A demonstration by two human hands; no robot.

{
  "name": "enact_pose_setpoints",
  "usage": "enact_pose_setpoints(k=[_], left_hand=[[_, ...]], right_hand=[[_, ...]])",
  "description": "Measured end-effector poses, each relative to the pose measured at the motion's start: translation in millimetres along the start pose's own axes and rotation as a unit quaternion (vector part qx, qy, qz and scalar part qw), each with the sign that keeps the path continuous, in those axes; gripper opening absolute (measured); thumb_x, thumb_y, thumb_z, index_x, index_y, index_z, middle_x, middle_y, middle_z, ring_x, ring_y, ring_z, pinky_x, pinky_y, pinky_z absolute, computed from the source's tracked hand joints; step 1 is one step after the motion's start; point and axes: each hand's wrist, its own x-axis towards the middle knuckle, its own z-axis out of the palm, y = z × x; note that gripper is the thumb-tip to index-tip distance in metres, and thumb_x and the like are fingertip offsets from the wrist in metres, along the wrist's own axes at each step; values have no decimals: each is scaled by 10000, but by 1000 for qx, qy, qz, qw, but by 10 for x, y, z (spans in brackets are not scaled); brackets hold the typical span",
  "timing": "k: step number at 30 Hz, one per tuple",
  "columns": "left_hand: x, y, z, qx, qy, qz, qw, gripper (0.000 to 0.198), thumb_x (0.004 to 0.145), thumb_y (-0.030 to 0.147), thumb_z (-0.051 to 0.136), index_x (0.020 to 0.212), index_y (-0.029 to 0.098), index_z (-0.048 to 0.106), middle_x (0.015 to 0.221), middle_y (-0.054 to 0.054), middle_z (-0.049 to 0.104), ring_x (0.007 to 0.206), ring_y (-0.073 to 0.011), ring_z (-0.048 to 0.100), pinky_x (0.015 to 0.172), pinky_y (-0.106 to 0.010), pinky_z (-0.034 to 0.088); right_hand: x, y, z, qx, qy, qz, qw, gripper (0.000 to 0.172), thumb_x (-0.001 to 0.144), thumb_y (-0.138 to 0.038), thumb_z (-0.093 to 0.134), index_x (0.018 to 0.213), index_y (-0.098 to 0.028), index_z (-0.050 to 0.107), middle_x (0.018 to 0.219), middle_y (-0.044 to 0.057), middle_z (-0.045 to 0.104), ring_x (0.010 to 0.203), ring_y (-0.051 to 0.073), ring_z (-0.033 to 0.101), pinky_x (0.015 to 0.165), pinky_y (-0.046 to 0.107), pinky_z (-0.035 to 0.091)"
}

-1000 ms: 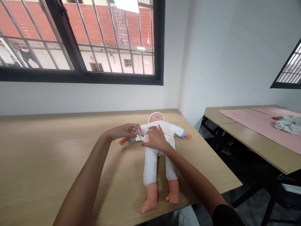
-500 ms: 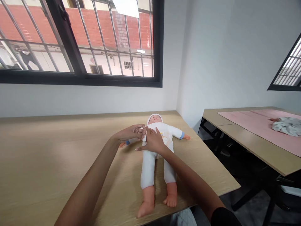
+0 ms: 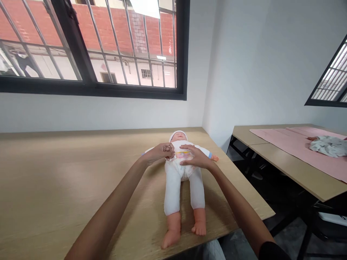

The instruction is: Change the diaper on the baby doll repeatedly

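The doll point(image 3: 184, 180) wears soft white cloth over smooth, faintly glossy plastic feet — lying on a matt wood-grain table point(image 3: 54, 187), pink cloth point(image 3: 292, 144) nearby.

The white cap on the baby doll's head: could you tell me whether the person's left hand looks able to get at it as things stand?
Probably yes: the left hand rests just beside the white cap, and nothing lies between them.

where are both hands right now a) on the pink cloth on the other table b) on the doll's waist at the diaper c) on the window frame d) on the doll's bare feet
b, the left hand and right hand both rest on the baby doll at its waist, at the diaper with its coloured band, well above its bare feet.
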Motion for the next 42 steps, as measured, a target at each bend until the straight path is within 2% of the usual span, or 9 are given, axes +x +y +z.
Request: enact_pose_setpoints(k=[3,8,13,16,20,25,32,37,42], left_hand=[[10,12,48,11,19,-3,1000,204,668,268,681,747,182,514,677,29,555,620,-112,530,607,-248,422],[17,22,104,53,45,-11,998,205,684,304,678,727,179,522,648,42,509,599,-108,497,587,-246,392],[12,16,101,85,29,-4,996,261,696,382,671,816,169,580,753,0,581,667,-138,527,633,-274,426],[-11,49,110,106,22,-5,994,277,689,347,652,889,166,593,831,-26,606,739,-164,555,669,-292,444],[-19,97,150,173,61,-1,983,250,655,302,635,872,181,604,870,-30,621,786,-186,567,685,-296,448],[-33,155,193,229,86,-9,969,282,666,395,655,856,187,636,875,-48,669,822,-225,589,712,-318,458],[-47,154,138,245,43,-6,968,303,671,403,666,875,181,680,891,-45,686,847,-226,599,723,-299,446],[-35,142,138,258,51,10,965,221,697,364,631,808,183,689,825,-34,688,802,-210,591,703,-289,437],[-15,125,157,263,60,58,961,162,703,265,538,742,181,671,821,-34,699,791,-201,589,735,-294,441]], right_hand=[[-54,97,114,-19,24,7,999,626,711,-422,747,1282,-240,565,1369,65,529,1310,236,440,1110,360,352],[-107,57,221,-58,53,12,997,592,733,-399,736,1290,-303,560,1367,40,532,1309,231,448,1083,343,393],[-132,73,222,-32,62,-10,997,549,753,-424,705,1270,-289,577,1370,44,527,1319,211,435,1109,312,351],[-139,91,231,-27,61,-7,998,574,759,-428,698,1293,-276,552,1382,51,515,1317,213,434,1107,336,351],[-148,78,235,-44,60,28,997,600,743,-426,719,1301,-298,540,1383,47,514,1319,226,430,1087,361,374],[-155,89,241,-51,68,-5,996,580,760,-427,699,1303,-304,535,1370,38,525,1311,204,439,1079,326,383],[-143,108,258,-80,67,-9,994,590,760,-445,693,1309,-308,526,1365,28,530,1315,191,431,1090,315,369],[-150,98,255,-74,65,-3,995,575,760,-455,692,1296,-316,538,1367,28,530,1315,199,436,1088,327,377],[-154,105,262,-56,65,4,996,584,764,-454,682,1302,-278,537,1382,46,514,1321,205,427,1101,321,361]])
